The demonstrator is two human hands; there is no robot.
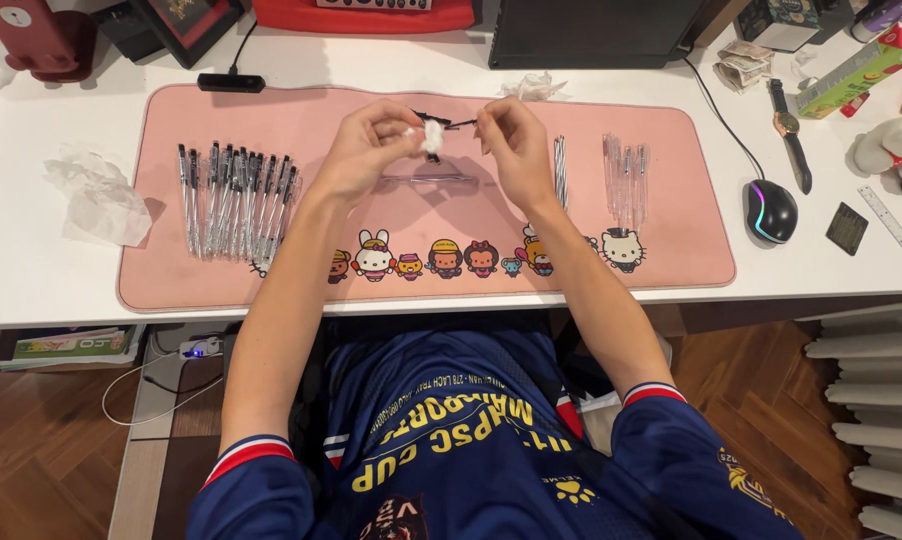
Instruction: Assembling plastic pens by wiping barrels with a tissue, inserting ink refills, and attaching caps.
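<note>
Both hands hold a thin black pen refill (449,122) level, long axis left-right; the left hand (363,150) pinches a white tissue wad (432,136) around it, the right hand (516,145) pinches its right end.

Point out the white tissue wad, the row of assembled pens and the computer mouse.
white tissue wad (432,136), head view, middle of the wad between both hands.
row of assembled pens (236,195), head view, mid-barrels.
computer mouse (771,210), head view, its top shell.
</note>
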